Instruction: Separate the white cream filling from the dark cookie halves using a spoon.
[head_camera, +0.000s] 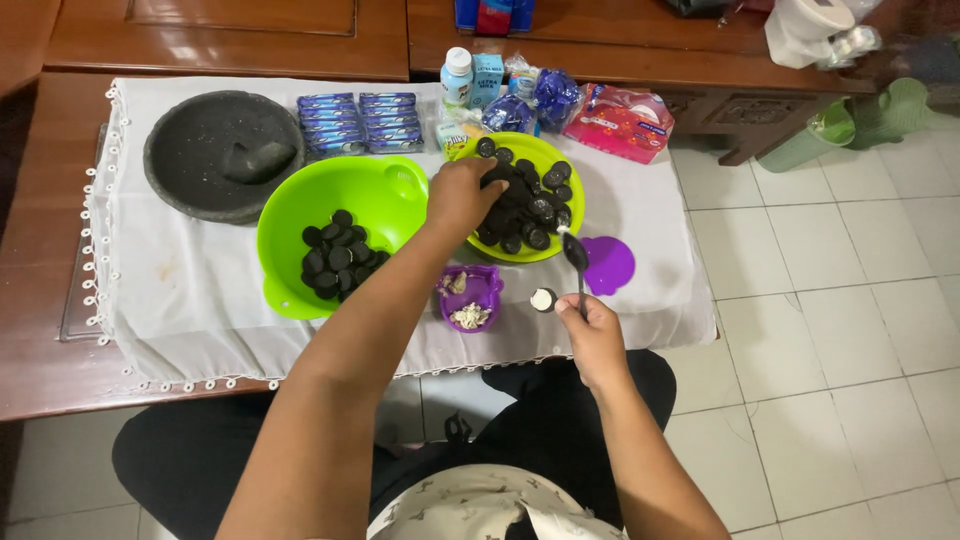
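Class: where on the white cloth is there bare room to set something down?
Bare cloth lies left of the big green bowl, below the stone mortar, and right of the purple lid. The middle, around both hands, is crowded.

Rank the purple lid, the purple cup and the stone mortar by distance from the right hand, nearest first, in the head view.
From the right hand:
1. Purple lid, just above it.
2. Purple cup, to its left.
3. Stone mortar, far left, at the cloth's back corner.

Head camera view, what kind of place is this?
Probably a home room used for snack preparation: a cloth-covered wooden table, a stone mortar, and green bowls of dark sandwich cookies above tiled floor.
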